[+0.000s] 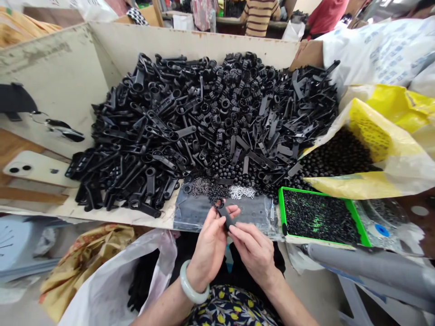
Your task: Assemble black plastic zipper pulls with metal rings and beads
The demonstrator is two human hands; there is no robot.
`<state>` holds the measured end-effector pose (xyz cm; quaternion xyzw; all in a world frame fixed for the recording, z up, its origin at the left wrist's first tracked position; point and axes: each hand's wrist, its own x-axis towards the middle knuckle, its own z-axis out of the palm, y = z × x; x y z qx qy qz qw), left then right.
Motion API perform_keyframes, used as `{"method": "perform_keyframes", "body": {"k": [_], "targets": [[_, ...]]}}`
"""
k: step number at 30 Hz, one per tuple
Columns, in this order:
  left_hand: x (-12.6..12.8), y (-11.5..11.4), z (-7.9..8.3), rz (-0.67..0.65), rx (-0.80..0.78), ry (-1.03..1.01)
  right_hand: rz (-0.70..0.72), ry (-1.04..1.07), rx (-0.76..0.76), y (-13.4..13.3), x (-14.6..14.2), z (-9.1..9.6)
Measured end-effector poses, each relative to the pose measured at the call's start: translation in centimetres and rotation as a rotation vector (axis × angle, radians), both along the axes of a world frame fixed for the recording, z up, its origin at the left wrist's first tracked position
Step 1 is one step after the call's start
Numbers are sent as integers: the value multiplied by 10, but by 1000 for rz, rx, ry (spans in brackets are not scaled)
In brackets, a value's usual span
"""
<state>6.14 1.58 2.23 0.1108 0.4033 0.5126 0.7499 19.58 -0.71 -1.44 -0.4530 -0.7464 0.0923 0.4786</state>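
Note:
My left hand (211, 242) grips a black plastic lever with a ring end (222, 213), held over the front edge of the bench. The fingertips of my right hand (253, 246) are pinched together at the lever's lower end; whether a small part sits between them is hidden. Just beyond the hands lies a dark plastic-covered mat (251, 215), with silver pins (242, 192) and tiny dark parts (201, 186) piled along its far edge. Behind these rises a large heap of black plastic levers, ringed pieces and flat strips (190, 122).
At right are a green tray (282, 213) of small black parts and a yellow-and-white bag (370, 179) spilling black balls. A phone (41, 168) leans at left below hanging keys (64, 129). A white sack (112, 280) stands open below the bench. Bin walls (57, 77) enclose the heap.

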Motion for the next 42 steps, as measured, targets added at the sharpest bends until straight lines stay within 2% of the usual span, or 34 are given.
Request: {"method": "perform_keyframes", "body": {"k": [8,22,31,42], "targets": [[4,1,1,-6,-16,-7,16,-3,2,-1,5,-5],[7,0,-1,13,55,142,38,-20,-32,-10,1,-14],[4,-1,-5,-17,59,126,43,-35,-58,-12,-2,-13],[7,-3,-11,33,16,65,31,-22,-73,-11,-2,-16]]}}
